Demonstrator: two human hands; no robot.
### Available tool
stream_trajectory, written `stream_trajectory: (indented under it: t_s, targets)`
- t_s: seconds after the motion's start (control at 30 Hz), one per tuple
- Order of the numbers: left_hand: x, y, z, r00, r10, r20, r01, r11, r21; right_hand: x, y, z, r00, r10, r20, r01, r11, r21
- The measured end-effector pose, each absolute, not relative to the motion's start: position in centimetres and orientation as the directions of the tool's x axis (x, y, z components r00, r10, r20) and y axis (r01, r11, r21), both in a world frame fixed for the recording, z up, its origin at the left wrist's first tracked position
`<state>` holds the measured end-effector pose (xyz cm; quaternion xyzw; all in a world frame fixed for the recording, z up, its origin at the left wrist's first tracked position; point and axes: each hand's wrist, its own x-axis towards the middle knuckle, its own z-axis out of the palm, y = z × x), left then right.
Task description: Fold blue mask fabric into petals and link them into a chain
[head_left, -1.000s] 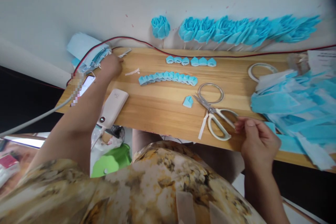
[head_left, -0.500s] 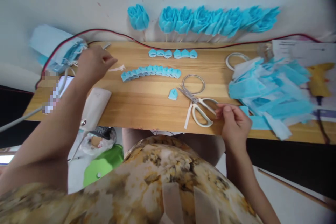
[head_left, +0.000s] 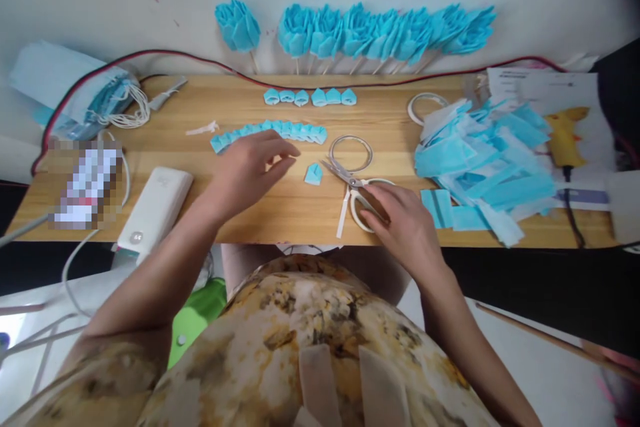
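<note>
My right hand [head_left: 406,221] lies over the white-handled scissors [head_left: 353,181], its thumb and fingers on the handle loops. The scissors lie on the wooden table, blades slightly apart and pointing up-left. Just left of their tips is a small folded blue fabric piece [head_left: 314,174]. My left hand [head_left: 250,168] hovers over the table left of that piece, thumb and fingers apart with nothing in them. Behind it runs a row of folded blue pieces [head_left: 300,132], partly covered by the hand. A narrow white strip [head_left: 343,215] lies below the scissors, and a tape-like ring [head_left: 351,153] sits beside the blades.
Blue fabric flowers [head_left: 357,30] on sticks lean along the wall. Loose blue strips [head_left: 485,157] are heaped at right, near a yellow glue gun [head_left: 567,137]. At left are a white power bank [head_left: 156,208], a phone [head_left: 87,187] and a bag of masks [head_left: 75,87].
My left hand has come from the far left by the mask bag to the table's middle. The right hand has moved left from beside the scissors onto their handles. The view has shifted right.
</note>
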<state>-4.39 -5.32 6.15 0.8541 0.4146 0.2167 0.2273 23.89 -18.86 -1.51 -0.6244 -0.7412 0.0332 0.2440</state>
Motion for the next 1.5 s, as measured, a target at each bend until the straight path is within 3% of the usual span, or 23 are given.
stream_trajectory:
  t_s: [0.27,0.5,0.63,0.87,1.0,1.23,1.5]
  targets:
    - [-1.4,-4.1,2.7,0.575,0.786,0.226,0.531,-0.569,0.628,24.2,-17.2,-1.6,-0.121,0.957,0.263,0.940,0.196,-0.280]
    - [-1.4,-4.2,1.6,0.612,0.771,0.176,0.541,-0.570,0.618,25.7,-16.7,-2.2,0.051,0.948,0.314,0.979,0.015,-0.205]
    - [0.2,-4.4,2.0,0.668,0.740,0.084,0.612,-0.610,0.504,25.5,-16.6,-2.0,0.087,0.951,0.297,0.978,-0.024,-0.209]
    - [4.8,-3.7,2.2,0.804,0.590,-0.073,0.592,-0.784,0.188,25.4,-17.0,-1.6,0.068,0.966,0.250,0.977,-0.014,-0.211]
    - [6.4,-3.2,1.9,0.832,0.551,-0.067,0.555,-0.826,0.103,25.5,-17.2,-1.9,0.110,0.957,0.270,0.982,-0.064,-0.176]
    - [6.4,-3.1,1.2,0.832,0.555,-0.007,0.547,-0.817,0.185,25.1,-16.0,-0.9,0.012,0.933,0.359,0.976,0.068,-0.209]
    - [5.3,-3.0,1.1,0.801,0.597,0.057,0.571,-0.788,0.227,23.8,-10.7,-0.6,-0.281,0.943,0.180,0.941,0.307,-0.140]
